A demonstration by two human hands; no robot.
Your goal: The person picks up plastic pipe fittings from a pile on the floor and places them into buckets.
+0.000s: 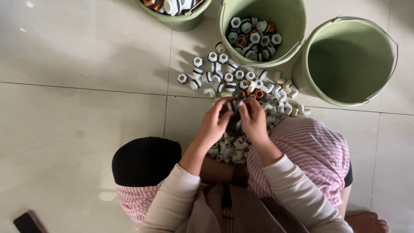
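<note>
- The left hand (214, 124) and the right hand (253, 121) meet just above the person's lap, fingers curled around a small white fitting (236, 105) pinched between the two sets of fingertips.
- Both hands are closed on that fitting: the left thumb and forefinger grip one end, the right thumb and forefinger the other (whether it is one piece or two pressed together is too small to tell).
- Both wrists are bent slightly inward, forearms in cream sleeves converging from the body, palms turned down towards the floor.
- Under and beyond the hands lies a loose heap of white plastic fittings (233, 149), spilling between the knees and onto the tiled floor (82, 125).
- Further out, a scatter of hexagonal white fittings (215, 73) with dark bands lies on the floor near the buckets, with a couple of orange pieces (258, 93) among them.
- The middle green bucket (293, 21) holds a shallow layer of hexagonal fittings, covering only its bottom.
- The right green bucket (345, 60) shows nothing inside.
- A third green bucket (181, 19) at the top edge holds some parts, mostly cut off.
- Judging by this, much is left: the heap on the floor is large and the buckets are far from full.
</note>
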